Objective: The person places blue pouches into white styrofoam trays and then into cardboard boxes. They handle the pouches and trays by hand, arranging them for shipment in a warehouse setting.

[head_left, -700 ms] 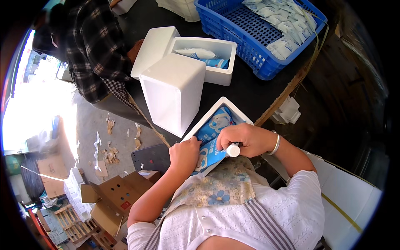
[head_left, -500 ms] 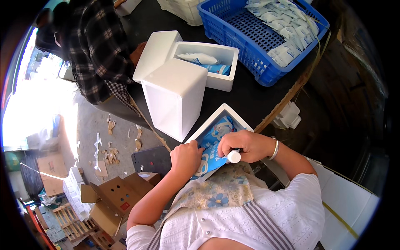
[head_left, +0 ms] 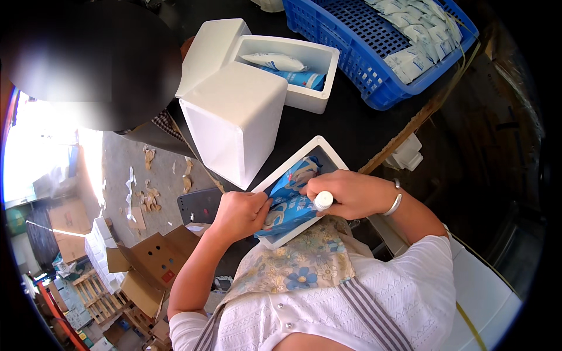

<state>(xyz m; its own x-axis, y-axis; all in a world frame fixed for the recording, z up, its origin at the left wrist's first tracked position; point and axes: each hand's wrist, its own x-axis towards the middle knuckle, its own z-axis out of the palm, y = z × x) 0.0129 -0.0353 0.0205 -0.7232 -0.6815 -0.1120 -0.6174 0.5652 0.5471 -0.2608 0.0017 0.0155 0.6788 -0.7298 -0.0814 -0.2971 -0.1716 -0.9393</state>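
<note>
Hands [head_left: 243, 212] [head_left: 354, 194] over foam box [head_left: 332, 152] edges

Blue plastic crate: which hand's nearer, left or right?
Right. The right hand is at the near foam box's right side, below the blue crate in view; the left hand, at that box's left side, is farther off.

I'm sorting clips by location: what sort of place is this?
Probably a packing workshop: white foam boxes, a blue crate of white packets, and a wooden pallet at the lower left suggest it.
</note>
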